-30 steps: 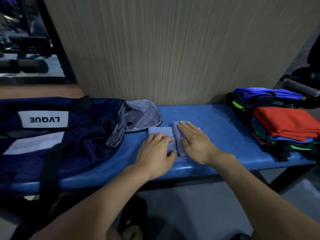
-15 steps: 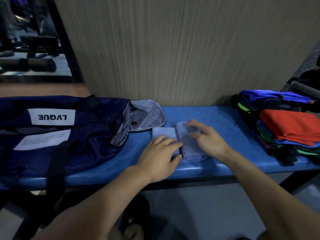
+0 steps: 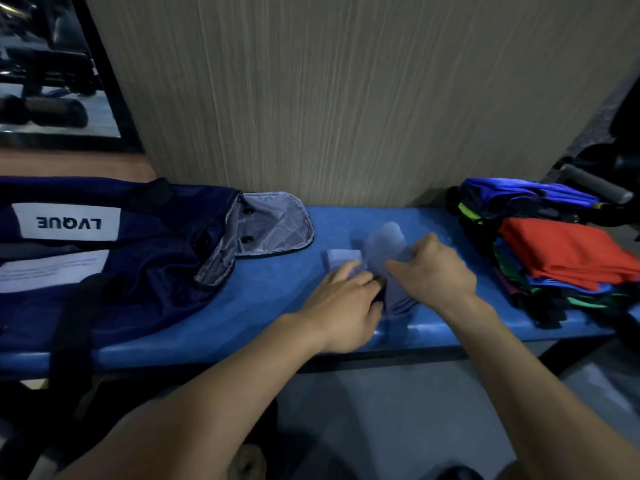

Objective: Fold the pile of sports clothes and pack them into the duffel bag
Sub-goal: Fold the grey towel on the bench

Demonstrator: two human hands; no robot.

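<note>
A small pale blue garment [image 3: 384, 247] lies mid-bench, partly folded. My right hand [image 3: 436, 268] grips its right half and lifts that fold up off the bench. My left hand [image 3: 343, 299] presses flat on the left part, fingers straight, with a pale blue corner [image 3: 341, 258] showing beyond them. The navy duffel bag [image 3: 114, 258] marked LVQUE lies at the left, its grey-lined flap [image 3: 273, 226] open toward the garment. A pile of sports clothes [image 3: 561, 251], orange on top with blue, green and black beneath, sits at the right end.
The blue padded bench [image 3: 270, 306] runs across the view against a wood-grain wall [image 3: 346, 98]. A black bag strap [image 3: 72, 327] hangs over the front edge. A grey padded bar [image 3: 595, 183] stands behind the pile. Grey floor lies below.
My right hand went from flat on the garment to gripping its right half and raising it. My left hand has stayed pressed on the left part.
</note>
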